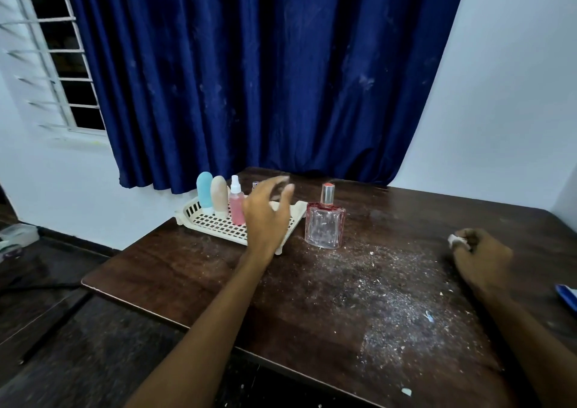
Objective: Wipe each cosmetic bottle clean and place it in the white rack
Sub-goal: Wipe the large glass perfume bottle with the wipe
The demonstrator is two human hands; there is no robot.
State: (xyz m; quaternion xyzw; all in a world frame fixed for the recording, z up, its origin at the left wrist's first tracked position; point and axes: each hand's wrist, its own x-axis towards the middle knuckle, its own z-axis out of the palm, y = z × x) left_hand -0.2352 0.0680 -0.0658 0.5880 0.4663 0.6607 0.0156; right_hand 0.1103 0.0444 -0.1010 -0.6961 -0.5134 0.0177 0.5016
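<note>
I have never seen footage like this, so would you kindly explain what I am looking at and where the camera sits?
There is no machine here: a person works with bare hands, and the one picture comes from a camera worn on their head, looking forward and down. The left hand is open near the white rack, holding nothing. The right hand grips a small white wad, probably a wipe. In the rack stand a blue bottle, a beige bottle and a pink spray bottle. A clear glass perfume bottle stands beside the rack on the dusty dark table.
</note>
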